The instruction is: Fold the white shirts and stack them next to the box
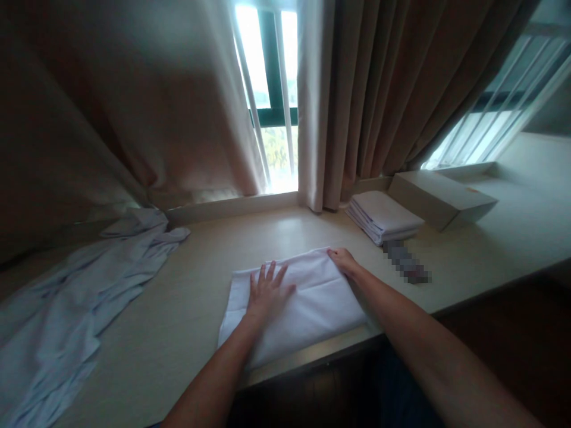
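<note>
A white cloth [316, 303], folded into a rough rectangle, lies flat near the front edge of the pale counter. On its left part rests my left hand [267, 291], palm down with the fingers spread. My right hand [342, 261] is at the cloth's far right corner, its fingers closed on the edge there. Light creases run across the cloth's upper face. The undersides of its layers are hidden.
Crumpled pale cloth [84, 309] spreads over the counter [187, 297] at left. A stack of folded cloths [386, 215] sits at back right, beside a box [444, 197]. A blurred-out item [407, 261] lies before the stack. Curtains [366, 89] hang behind.
</note>
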The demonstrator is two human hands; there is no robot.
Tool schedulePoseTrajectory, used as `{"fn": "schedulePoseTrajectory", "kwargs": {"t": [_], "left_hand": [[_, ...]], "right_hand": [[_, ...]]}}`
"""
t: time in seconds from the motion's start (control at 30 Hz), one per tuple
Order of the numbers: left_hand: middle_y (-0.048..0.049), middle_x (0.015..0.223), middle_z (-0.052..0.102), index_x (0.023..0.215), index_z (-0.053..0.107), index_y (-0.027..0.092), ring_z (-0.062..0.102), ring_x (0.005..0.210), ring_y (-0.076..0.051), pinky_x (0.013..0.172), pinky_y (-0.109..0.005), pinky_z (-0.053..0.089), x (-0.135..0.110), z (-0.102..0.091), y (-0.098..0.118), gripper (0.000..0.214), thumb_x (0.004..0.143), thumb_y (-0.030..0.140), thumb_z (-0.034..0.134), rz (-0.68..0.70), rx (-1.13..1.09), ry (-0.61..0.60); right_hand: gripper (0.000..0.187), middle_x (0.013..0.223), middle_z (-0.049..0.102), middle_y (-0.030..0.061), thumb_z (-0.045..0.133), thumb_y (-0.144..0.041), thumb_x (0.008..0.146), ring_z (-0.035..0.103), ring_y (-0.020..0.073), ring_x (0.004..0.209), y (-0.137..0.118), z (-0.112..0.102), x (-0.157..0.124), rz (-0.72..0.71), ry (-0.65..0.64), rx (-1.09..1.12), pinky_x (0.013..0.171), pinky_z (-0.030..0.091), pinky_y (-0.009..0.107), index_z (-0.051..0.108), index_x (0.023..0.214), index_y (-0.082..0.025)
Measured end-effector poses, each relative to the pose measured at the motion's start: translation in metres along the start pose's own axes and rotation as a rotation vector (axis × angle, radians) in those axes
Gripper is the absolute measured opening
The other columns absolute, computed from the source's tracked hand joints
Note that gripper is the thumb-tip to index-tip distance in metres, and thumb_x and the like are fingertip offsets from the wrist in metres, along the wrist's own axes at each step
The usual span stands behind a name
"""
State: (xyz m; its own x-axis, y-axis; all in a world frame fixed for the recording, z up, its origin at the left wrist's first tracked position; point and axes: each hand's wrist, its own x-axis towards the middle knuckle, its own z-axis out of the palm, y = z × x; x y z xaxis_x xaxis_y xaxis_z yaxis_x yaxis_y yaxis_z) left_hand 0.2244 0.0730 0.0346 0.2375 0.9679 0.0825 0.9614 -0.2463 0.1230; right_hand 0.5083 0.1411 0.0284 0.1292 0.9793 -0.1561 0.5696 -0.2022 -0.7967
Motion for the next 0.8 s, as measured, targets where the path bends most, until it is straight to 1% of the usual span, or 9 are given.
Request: {"fn": "schedulePoseTrajectory", "kwargs": {"t": [0.17,0.27,0.37,0.43,0.5,0.57,0.6,0.7,0.8], "left_hand": [[-0.0044,0.159,0.021,0.149,0.025,0.035,0.01,0.146,-0.032,0.114,-0.056,0.006,-0.001,-0.003,0.004,0.069,0.088,0.067,0.028,0.005,0.01,0.026],[-0.0053,0.159,0.022,0.149,0.027,0.034,0.011,0.146,-0.031,0.114,-0.056,0.008,-0.002,-0.004,0.005,0.068,0.088,0.066,0.027,0.009,0.018,0.039],[-0.0048,0.159,0.021,0.149,0.027,0.035,0.011,0.146,-0.031,0.114,-0.056,0.009,-0.001,-0.004,0.005,0.068,0.088,0.066,0.027,0.001,0.022,0.017],[-0.0045,0.159,0.02,0.149,0.026,0.035,0.011,0.146,-0.031,0.113,-0.056,0.009,0.0,-0.003,0.005,0.068,0.088,0.067,0.026,-0.009,0.023,-0.001],[-0.0045,0.159,0.019,0.149,0.024,0.035,0.011,0.146,-0.031,0.113,-0.057,0.009,0.001,-0.003,0.004,0.069,0.088,0.067,0.025,-0.011,0.02,-0.015],[-0.0045,0.16,0.019,0.149,0.023,0.036,0.01,0.146,-0.031,0.113,-0.058,0.008,0.002,-0.002,0.004,0.07,0.088,0.068,0.023,-0.008,0.018,-0.022],[-0.0046,0.16,0.019,0.149,0.023,0.036,0.01,0.146,-0.031,0.113,-0.058,0.008,0.002,-0.002,0.004,0.07,0.087,0.069,0.023,-0.009,0.019,-0.024],[-0.0058,0.159,0.019,0.15,0.023,0.035,0.01,0.146,-0.032,0.112,-0.061,0.009,0.0,-0.001,0.007,0.072,0.086,0.07,0.02,-0.027,0.031,-0.02],[-0.0077,0.16,0.017,0.15,0.021,0.034,0.01,0.146,-0.034,0.11,-0.065,0.01,-0.007,0.002,0.015,0.073,0.086,0.07,0.018,-0.104,0.052,-0.015]], "right_hand": [[0.044,0.062,0.061,0.0042,0.062,-0.056,0.08,0.056,0.0168,0.066,-0.006,-0.005,-0.009,0.038,-0.029,0.084,0.057,0.035,0.022,0.065,0.067,-0.014],[0.041,0.071,0.066,0.0057,0.066,-0.053,0.077,0.059,0.0171,0.069,-0.006,-0.008,-0.025,0.051,-0.087,0.195,0.058,0.039,0.022,0.068,0.079,-0.012],[0.04,0.082,0.07,0.0081,0.068,-0.047,0.076,0.063,0.0178,0.069,-0.001,-0.014,-0.054,0.067,-0.171,0.314,0.058,0.045,0.024,0.068,0.092,-0.011],[0.04,0.088,0.071,0.0098,0.07,-0.044,0.074,0.065,0.0186,0.07,0.007,-0.018,-0.078,0.072,-0.244,0.4,0.059,0.048,0.026,0.067,0.097,-0.011],[0.04,0.091,0.072,0.0104,0.074,-0.041,0.071,0.066,0.0191,0.072,0.017,-0.023,-0.103,0.069,-0.322,0.493,0.06,0.05,0.026,0.068,0.097,-0.012],[0.037,0.088,0.072,0.0097,0.076,-0.038,0.067,0.065,0.0188,0.07,0.026,-0.025,-0.127,0.065,-0.353,0.52,0.058,0.05,0.025,0.069,0.092,-0.011],[0.035,0.085,0.071,0.0089,0.075,-0.038,0.068,0.065,0.0184,0.068,0.031,-0.024,-0.137,0.071,-0.337,0.488,0.056,0.049,0.024,0.069,0.09,-0.011],[0.03,0.081,0.07,0.007,0.066,-0.037,0.074,0.063,0.0169,0.058,0.037,-0.018,-0.158,0.118,-0.199,0.305,0.048,0.047,0.024,0.068,0.09,-0.011],[0.028,0.077,0.069,0.0073,0.057,-0.036,0.08,0.061,0.0164,0.053,0.035,-0.014,-0.161,0.148,-0.052,0.179,0.045,0.043,0.024,0.067,0.088,-0.011]]}}
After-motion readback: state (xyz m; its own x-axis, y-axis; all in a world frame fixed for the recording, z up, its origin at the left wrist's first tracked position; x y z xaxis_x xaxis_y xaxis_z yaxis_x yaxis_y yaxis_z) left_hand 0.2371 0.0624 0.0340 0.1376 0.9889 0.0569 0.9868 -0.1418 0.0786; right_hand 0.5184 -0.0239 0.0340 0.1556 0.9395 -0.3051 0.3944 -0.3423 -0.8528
